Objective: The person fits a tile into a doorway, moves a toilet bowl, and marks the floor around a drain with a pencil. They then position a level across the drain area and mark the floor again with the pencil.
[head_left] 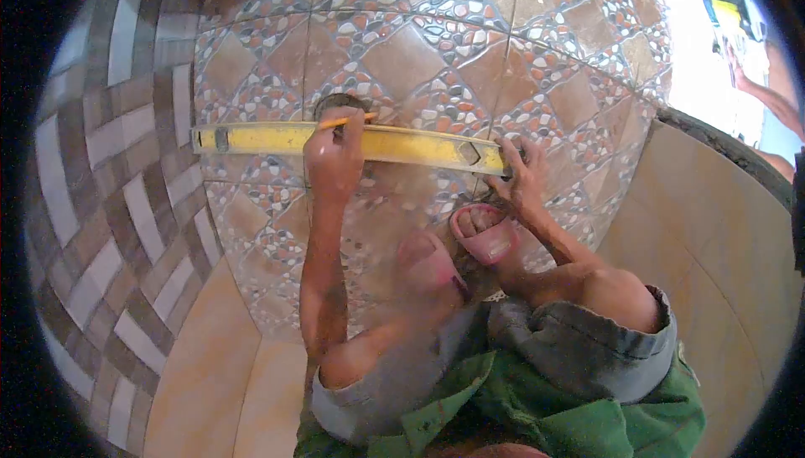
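Note:
A yellow spirit level lies across the pebble-patterned floor tiles, running from near the left wall to in front of my feet. My left hand is closed around a yellow-orange pencil, which points to the right just above the level's far edge. That hand rests over the level's left half and covers part of it. Just beyond my left fist, a dark round ring or opening shows in the floor, partly hidden. My right hand grips the level's right end, fingers curled over it.
A wall of grey, brown and white block-pattern tiles rises on the left. Beige tiled wall stands on the right, by a bright doorway where another person's arm shows. My pink sandals are close to the level.

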{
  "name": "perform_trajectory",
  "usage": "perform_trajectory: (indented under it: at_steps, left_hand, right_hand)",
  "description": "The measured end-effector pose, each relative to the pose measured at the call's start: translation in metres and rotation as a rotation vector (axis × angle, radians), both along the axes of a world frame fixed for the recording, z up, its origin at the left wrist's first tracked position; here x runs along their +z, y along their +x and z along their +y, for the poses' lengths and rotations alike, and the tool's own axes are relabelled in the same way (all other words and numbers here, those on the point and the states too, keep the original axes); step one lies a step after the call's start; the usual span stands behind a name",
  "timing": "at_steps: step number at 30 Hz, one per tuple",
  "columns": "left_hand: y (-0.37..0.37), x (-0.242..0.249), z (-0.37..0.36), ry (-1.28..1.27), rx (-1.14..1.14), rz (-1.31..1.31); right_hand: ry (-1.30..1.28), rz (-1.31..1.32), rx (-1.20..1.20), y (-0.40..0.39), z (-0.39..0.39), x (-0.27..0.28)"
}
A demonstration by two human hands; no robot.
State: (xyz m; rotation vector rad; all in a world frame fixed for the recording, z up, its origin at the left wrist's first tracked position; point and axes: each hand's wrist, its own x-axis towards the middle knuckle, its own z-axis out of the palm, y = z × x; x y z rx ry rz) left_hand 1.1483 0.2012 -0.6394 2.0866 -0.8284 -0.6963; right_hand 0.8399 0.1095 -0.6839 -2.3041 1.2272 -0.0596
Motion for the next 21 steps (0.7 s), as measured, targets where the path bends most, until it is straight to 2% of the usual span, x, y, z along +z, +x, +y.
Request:
perform_trajectory:
  at_steps: [2, 3, 8, 10, 11, 14, 17, 20, 21]
  left_hand:
    - [-0.014, 0.022, -0.006, -0.068, 0.104, 0.061]
    - [-0.022, 0.019, -0.005, -0.049, 0.047, 0.059]
    - [-0.046, -0.014, -0.005, 0.057, -0.223, 0.009]
    - [-0.068, -0.061, -0.001, -0.008, -0.3, -0.084]
    - [-0.077, -0.062, -0.002, -0.05, -0.337, -0.112]
    - [-0.099, -0.04, -0.026, -0.21, -0.448, -0.151]
    - [-0.11, -0.034, -0.038, -0.108, -0.597, -0.189]
    - [-0.077, -0.036, -0.029, -0.026, -0.712, -0.442]
    - [-0.058, -0.02, -0.028, 0.05, -0.671, -0.439]
  right_hand:
    - [0.037, -0.002, 0.006, -0.001, 0.0, 0.002]
    - [0.034, -0.02, 0.006, -0.003, 0.001, 0.0]
    - [0.091, -0.059, -0.026, 0.001, 0.001, 0.002]
    - [0.06, -0.017, -0.017, 0.004, -0.001, 0.009]
    - [0.048, -0.001, -0.009, 0.005, 0.001, 0.01]
    - [0.025, 0.017, 0.005, 0.004, 0.002, 0.007]
    - [-0.017, -0.077, -0.017, 0.003, 0.004, -0.002]
    - [0.073, 0.001, -0.007, 0.006, 0.0, 0.006]
    - [0.059, -0.002, -0.002, 0.002, -0.001, 0.003]
